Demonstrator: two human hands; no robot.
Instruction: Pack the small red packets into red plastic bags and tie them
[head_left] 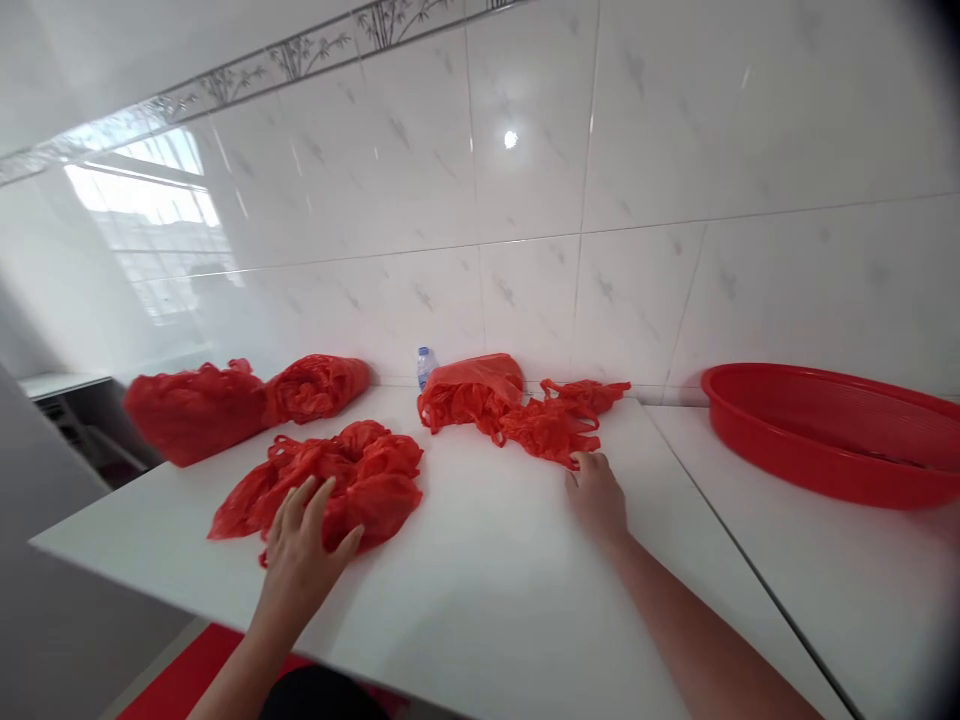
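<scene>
My left hand (304,540), fingers spread, is at the near side of a loose heap of red plastic bags (382,485) on the white table. Whether the fingertips press into the heap I cannot tell. On the right, my right hand (598,495) has its fingers closed at the near edge of a crumpled red plastic bag (544,428), pinching its edge. That bag trails from a red bag stuffed with more bags (476,385) by the wall.
Two more full red bags, one upright (199,410) and one on its side (322,385), stand at the back left. A water bottle (425,365) is by the wall. A large red plastic basket (825,460) sits at the right, beyond a seam in the white tabletop (480,580).
</scene>
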